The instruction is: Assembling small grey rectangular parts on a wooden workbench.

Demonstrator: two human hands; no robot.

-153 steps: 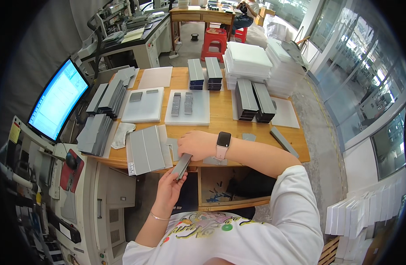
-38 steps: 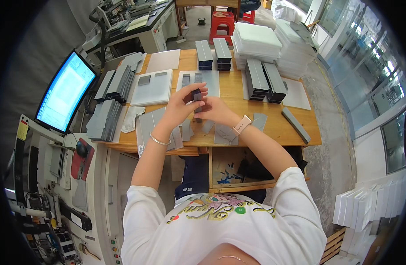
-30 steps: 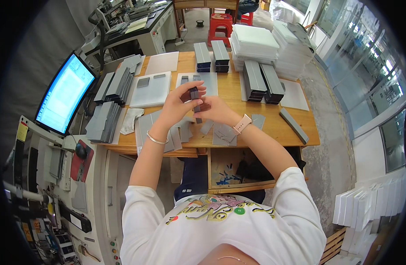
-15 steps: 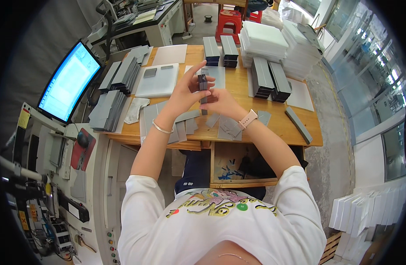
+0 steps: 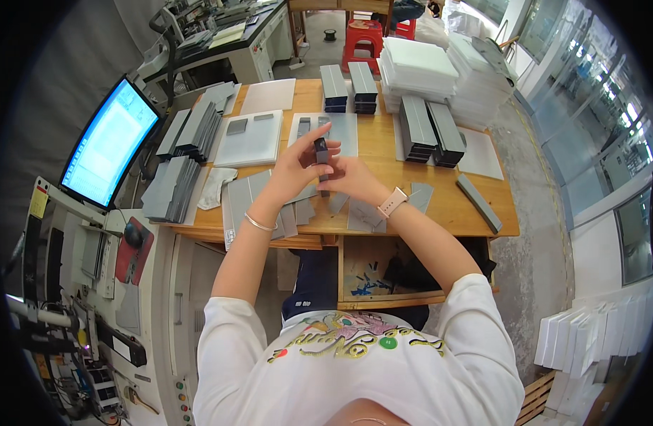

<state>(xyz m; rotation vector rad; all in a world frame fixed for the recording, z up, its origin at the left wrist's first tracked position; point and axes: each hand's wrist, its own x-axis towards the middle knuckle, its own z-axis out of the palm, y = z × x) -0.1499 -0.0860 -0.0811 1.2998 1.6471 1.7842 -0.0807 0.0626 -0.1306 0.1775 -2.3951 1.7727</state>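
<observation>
Between my two hands, above the middle of the wooden table, is a narrow dark grey bar (image 5: 321,150), its long side running away from me. My left hand (image 5: 295,169) holds it with the thumb against its side and the fingers partly spread beyond. From the other side, my right hand (image 5: 356,179) pinches its nearer part. The fingers hide some of the bar. Behind the hands, small grey blocks (image 5: 304,126) lie on a pale sheet (image 5: 346,135). Thin grey plates (image 5: 248,190) and loose grey pieces (image 5: 365,214) lie beneath and around my wrists.
Stacked grey bars stand at the back (image 5: 334,84) and right (image 5: 417,122); more grey stacks (image 5: 171,188) line the left. A long grey bar (image 5: 480,204) lies near the right edge. White foam sheets (image 5: 420,60) are piled behind. Below is an open drawer (image 5: 383,293); a monitor (image 5: 112,142) stands left.
Both hands have come slightly lower and nearer with the bar still between them. More of the small blocks on the pale sheet shows. The whole view has shifted a little.
</observation>
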